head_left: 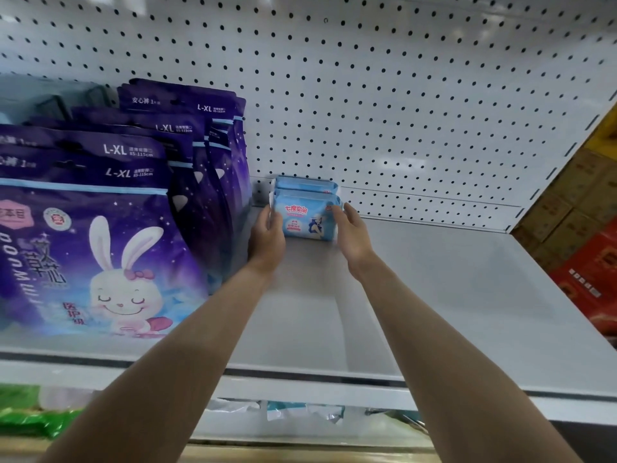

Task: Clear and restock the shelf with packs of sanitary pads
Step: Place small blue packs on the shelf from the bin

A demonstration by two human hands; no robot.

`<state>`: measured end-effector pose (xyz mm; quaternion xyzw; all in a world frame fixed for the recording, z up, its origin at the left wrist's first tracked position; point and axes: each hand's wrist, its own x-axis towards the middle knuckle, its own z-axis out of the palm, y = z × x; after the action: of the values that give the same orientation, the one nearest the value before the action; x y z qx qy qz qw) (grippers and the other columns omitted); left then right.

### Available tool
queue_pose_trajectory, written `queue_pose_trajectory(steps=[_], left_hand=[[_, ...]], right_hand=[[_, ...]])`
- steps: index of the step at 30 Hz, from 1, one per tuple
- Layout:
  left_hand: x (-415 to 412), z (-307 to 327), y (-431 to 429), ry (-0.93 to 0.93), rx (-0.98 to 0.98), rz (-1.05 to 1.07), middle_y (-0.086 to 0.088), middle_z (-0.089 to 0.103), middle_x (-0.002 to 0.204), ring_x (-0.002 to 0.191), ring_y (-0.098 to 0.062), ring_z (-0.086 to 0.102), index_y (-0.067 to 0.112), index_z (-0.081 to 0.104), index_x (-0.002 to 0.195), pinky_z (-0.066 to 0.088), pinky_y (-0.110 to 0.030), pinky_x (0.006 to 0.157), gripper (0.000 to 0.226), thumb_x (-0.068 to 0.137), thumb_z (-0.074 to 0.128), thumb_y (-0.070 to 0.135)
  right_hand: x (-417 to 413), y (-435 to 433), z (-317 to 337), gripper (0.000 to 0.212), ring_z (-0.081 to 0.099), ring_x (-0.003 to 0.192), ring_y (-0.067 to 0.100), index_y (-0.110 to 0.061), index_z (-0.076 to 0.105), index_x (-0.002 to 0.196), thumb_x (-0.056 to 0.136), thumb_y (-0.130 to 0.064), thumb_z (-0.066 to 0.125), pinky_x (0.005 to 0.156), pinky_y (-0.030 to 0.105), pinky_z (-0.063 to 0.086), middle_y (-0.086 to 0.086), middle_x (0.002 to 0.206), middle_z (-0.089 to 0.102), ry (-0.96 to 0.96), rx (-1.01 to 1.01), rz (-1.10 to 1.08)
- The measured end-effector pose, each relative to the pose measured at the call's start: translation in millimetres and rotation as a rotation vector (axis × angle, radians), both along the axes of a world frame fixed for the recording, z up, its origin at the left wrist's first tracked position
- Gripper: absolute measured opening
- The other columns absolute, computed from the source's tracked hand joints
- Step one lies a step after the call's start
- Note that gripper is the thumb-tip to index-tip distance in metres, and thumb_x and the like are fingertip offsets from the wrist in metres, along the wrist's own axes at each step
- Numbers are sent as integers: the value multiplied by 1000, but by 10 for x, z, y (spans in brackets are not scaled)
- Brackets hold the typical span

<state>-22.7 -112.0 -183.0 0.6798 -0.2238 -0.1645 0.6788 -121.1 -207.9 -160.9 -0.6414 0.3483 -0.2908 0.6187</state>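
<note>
Two light-blue packs of sanitary pads stand at the back of the white shelf (434,295), one behind the other. The front pack (307,219) is upright, with red print on its face. The rear pack (305,184) stands against the pegboard. My left hand (267,238) grips the front pack's left end, fingers curled round its edge. My right hand (350,232) holds its right end, fingers against the side. Both forearms reach in over the shelf's front edge.
Several tall purple packs with a white rabbit (110,228) stand in rows on the shelf's left part, right beside my left hand. A perforated white back panel (400,95) rises behind. Brown and red cartons (587,255) are stacked beyond the shelf's right end. Green packs (30,416) lie on the shelf below.
</note>
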Motion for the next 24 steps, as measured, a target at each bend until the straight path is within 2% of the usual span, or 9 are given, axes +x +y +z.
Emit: queue_pose_trajectory(steps=[2,4,8,12,14,16,18,21,24], left_hand=[[-39,29,54,7,-2,-27,-7,67,114,98,-17,62,11,59,123,50,-32,89,30,102,38,18],[-82,85,95,18,1,-29,-5,67,111,99,-18,62,12,58,120,50,-34,92,27,103,38,18],[-160,308,193,39,52,-28,0,63,105,93,-13,58,14,54,119,45,-12,76,23,102,40,22],[-356,495,379,44,20,-40,-3,63,118,97,-13,59,12,53,134,43,-19,78,37,100,46,25],[-503,566,482,32,15,-45,-3,61,124,92,-4,61,13,50,138,44,-10,77,41,99,50,26],[-683,692,608,-19,10,-52,-2,57,125,77,12,55,11,46,141,37,3,63,43,100,50,25],[-871,896,758,-47,-10,-74,0,52,119,69,18,52,10,40,144,34,5,57,46,101,50,23],[-1123,1191,1049,-123,-27,-70,-5,56,125,96,0,57,10,40,144,38,2,71,47,99,52,22],[-1449,1504,1480,-175,-91,-17,-3,56,128,114,-11,53,14,40,144,38,-16,92,50,97,56,26]], right_hand=[[-59,42,37,52,42,134,12,-14,32,150,103,-32,45,96,18,29,-4,147,43,29,3,-12],[-110,80,84,59,32,142,14,-14,23,154,103,-33,45,98,21,25,0,157,31,41,0,-17],[-264,171,258,57,36,140,15,-16,30,152,101,-35,48,102,24,28,-1,156,34,34,-37,-57],[-547,344,453,53,45,133,17,-13,41,146,100,-35,52,99,25,33,1,148,46,14,-71,-88],[-716,434,557,52,47,132,18,-12,43,145,99,-34,53,99,25,34,2,147,48,5,-100,-90],[-903,537,685,51,47,132,19,-12,44,143,99,-35,53,101,27,35,2,146,49,-4,-129,-85],[-1089,678,850,49,48,131,19,-13,45,142,99,-35,53,104,29,37,1,145,49,-35,-157,-71],[-1300,908,1066,47,51,128,19,-13,47,139,98,-35,54,105,32,38,3,140,53,-67,-202,-38],[-1553,1239,1322,43,56,121,19,-11,51,135,98,-33,56,96,26,40,2,127,59,-153,-214,-9]])
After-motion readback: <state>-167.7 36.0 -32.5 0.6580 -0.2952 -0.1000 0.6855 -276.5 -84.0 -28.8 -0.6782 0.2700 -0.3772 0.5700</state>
